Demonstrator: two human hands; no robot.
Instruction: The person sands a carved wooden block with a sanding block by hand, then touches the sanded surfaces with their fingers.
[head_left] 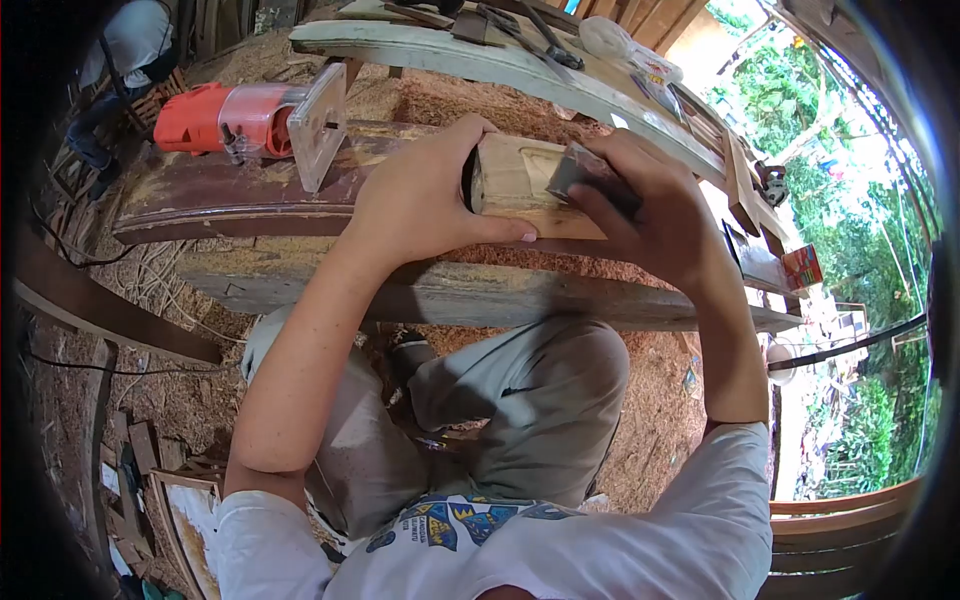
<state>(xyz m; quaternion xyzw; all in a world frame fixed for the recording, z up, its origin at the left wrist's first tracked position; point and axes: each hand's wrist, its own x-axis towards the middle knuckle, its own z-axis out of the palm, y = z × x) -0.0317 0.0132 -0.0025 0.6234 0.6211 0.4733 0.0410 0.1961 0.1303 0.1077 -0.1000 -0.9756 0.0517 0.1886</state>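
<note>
A pale wooden block (508,175) with a carved or marked top face rests on the dark reddish-brown board (240,195). My left hand (430,190) is wrapped round the block's left end, its thumb along the near edge. Over the block's right part, my right hand (650,190) is closed on a dark, flat sheet (578,172), possibly sandpaper, pressed to the wood. To the left, a red power tool (200,120) with a clear square base plate (318,128) lies on the same board.
A weathered plank (450,290) runs along the near side, above my knees. Behind, a pale-edged bench (450,55) bears tools and a plastic bag (605,40). At the upper left is another person (135,45). A cable (850,345) crosses at right.
</note>
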